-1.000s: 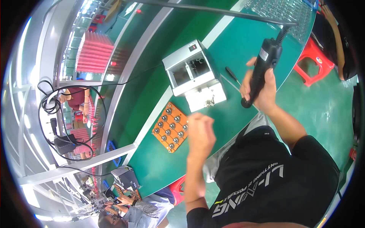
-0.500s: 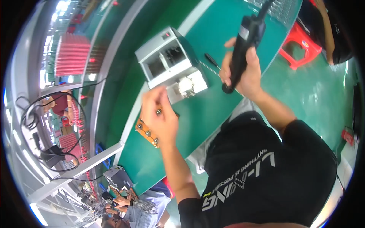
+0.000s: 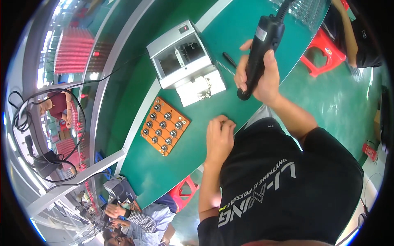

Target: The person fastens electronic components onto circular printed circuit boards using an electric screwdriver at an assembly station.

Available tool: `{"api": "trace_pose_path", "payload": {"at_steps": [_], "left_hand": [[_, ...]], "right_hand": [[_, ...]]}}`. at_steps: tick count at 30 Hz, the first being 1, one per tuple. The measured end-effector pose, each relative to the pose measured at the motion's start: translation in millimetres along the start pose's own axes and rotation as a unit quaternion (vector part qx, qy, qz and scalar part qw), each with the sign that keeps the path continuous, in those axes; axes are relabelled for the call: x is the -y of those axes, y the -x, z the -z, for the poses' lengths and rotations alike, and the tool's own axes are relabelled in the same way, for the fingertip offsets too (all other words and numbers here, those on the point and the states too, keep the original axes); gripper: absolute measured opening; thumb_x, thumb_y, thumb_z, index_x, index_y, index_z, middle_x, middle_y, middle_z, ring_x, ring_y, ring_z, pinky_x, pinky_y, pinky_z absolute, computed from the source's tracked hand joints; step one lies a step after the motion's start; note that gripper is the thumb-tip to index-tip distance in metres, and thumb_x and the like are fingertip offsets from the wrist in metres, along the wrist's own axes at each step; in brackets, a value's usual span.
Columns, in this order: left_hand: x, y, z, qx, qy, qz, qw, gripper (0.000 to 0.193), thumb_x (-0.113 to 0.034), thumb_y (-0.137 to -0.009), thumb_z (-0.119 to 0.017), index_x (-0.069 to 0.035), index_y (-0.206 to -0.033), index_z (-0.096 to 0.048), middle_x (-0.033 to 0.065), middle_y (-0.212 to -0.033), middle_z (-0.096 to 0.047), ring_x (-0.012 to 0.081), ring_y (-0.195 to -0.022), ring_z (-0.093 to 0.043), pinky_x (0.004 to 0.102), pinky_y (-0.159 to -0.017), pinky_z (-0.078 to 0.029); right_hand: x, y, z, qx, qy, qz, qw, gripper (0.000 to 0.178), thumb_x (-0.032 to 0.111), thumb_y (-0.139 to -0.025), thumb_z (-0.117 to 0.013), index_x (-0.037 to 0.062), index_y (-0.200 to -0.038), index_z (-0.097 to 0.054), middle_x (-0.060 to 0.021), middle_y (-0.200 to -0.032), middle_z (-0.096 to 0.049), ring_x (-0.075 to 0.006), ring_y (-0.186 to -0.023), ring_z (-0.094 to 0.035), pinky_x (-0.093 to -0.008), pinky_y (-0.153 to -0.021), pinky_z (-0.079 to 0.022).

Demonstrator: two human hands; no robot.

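Note:
My right hand (image 3: 267,78) is wrapped around a black electric screwdriver (image 3: 259,55), held over the table's near edge with its cord at the upper end. My left hand (image 3: 220,139) rests by the near edge of the green table, its fingers curled down; whatever may be under the fingertips is hidden. To its left lies an orange block (image 3: 170,114) carrying several round metal parts in rows. Beyond both hands stands a grey box-shaped machine (image 3: 180,57), probably a screw feeder, with a window and a brightly lit front ledge (image 3: 201,88).
A thin screwdriver with a black handle (image 3: 229,59) lies right of the machine. Clear plastic packaging (image 3: 305,14) sits at the far right of the table. Red stools (image 3: 324,53) stand on the floor. Other people work at far right and lower left. A metal rail (image 3: 139,112) borders the table.
My left hand has moved off the orange block, right and toward me, to the near table edge, uncovering the block. My right hand still holds the electric screwdriver in nearly the same place.

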State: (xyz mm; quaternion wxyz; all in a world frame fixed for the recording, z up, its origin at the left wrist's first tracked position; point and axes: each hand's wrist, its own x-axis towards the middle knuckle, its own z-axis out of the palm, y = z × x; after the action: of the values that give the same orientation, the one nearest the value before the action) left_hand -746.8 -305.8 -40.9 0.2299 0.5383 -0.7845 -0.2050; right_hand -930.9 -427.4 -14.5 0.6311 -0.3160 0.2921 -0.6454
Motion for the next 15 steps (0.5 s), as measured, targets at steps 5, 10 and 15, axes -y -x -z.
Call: {"api": "trace_pose_path", "payload": {"at_steps": [5,10,15], "left_hand": [[7,2,3,0.008,-0.03,-0.057,0.998,0.019,0.001,-0.078,-0.075,-0.002,-0.094,-0.065,0.0113,-0.104,-0.06,0.0295,-0.083,-0.057,0.0392,-0.072,-0.046],[13,8,6,0.013,-0.015,-0.081,0.996,0.022,0.001,-0.076,-0.075,-0.002,-0.095,-0.065,0.0112,-0.106,-0.061,0.0294,-0.085,-0.057,0.0402,-0.073,-0.046],[16,9,13,0.04,-0.016,-0.115,0.992,0.022,0.0,-0.077,-0.073,-0.003,-0.096,-0.064,0.0119,-0.107,-0.061,0.0309,-0.091,-0.059,0.041,-0.076,-0.046]], "right_hand": [[2,3,5,-0.005,0.011,0.018,1.0,0.068,0.068,-0.099,-0.031,0.0059,-0.125,-0.039,-0.0085,-0.061,-0.051,-0.0169,-0.044,-0.048,-0.0309,-0.048,-0.042],[2,3,6,-0.02,0.013,0.023,0.999,0.067,0.068,-0.1,-0.031,0.0059,-0.125,-0.039,-0.0084,-0.062,-0.051,-0.0169,-0.045,-0.048,-0.0311,-0.049,-0.043],[0,3,5,-0.017,0.02,0.024,0.999,0.067,0.067,-0.1,-0.03,0.0058,-0.125,-0.039,-0.0086,-0.062,-0.051,-0.017,-0.045,-0.048,-0.0312,-0.049,-0.043]]}}
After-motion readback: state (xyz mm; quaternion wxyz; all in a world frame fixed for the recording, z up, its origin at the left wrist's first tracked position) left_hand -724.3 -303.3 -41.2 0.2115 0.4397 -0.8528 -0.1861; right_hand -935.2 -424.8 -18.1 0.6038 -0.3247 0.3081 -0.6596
